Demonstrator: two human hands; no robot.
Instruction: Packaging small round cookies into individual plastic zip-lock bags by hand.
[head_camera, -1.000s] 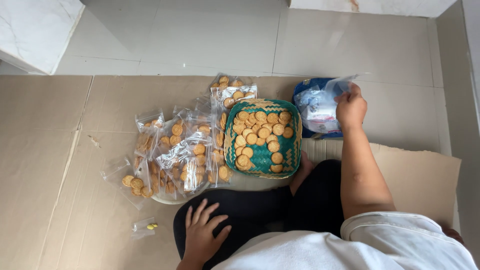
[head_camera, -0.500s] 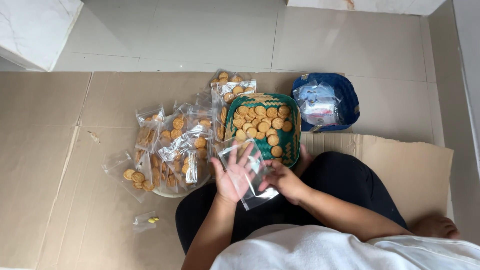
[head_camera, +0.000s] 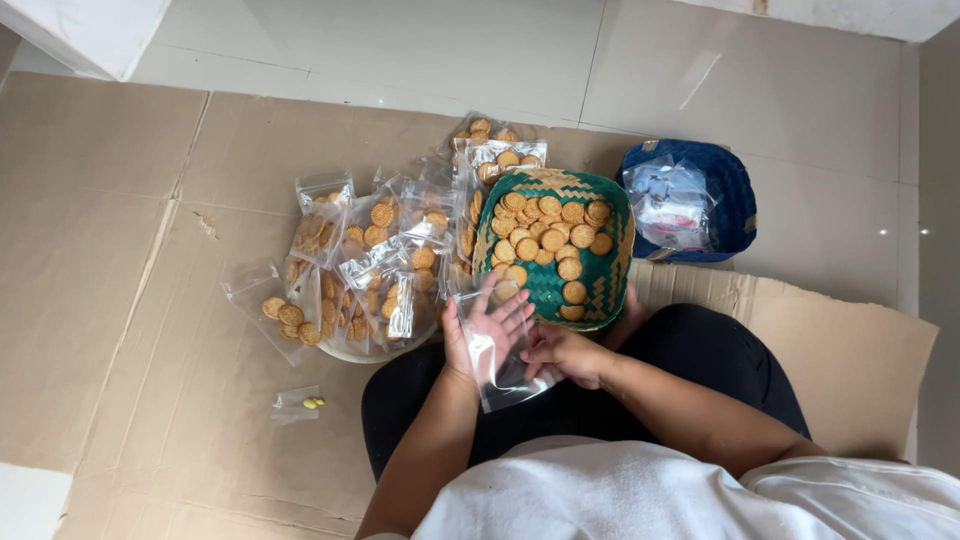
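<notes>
Both hands hold an empty clear plastic bag (head_camera: 500, 360) over my lap. My left hand (head_camera: 482, 325) is spread flat behind the bag with its fingers apart. My right hand (head_camera: 562, 352) pinches the bag's right edge. Just beyond the hands stands a green woven basket (head_camera: 604, 272) filled with round golden cookies (head_camera: 545, 235).
A pile of filled clear cookie bags (head_camera: 375, 265) lies left of the basket on flattened cardboard (head_camera: 120, 250). A blue basket (head_camera: 735, 205) with empty plastic bags stands at the right. A tiny bag with yellow bits (head_camera: 298, 403) lies near my left knee. Tiled floor (head_camera: 420, 45) lies beyond.
A second ago my right hand reached into the blue basket and my left hand rested on my leg. Now both hands are together over my lap with a clear bag.
</notes>
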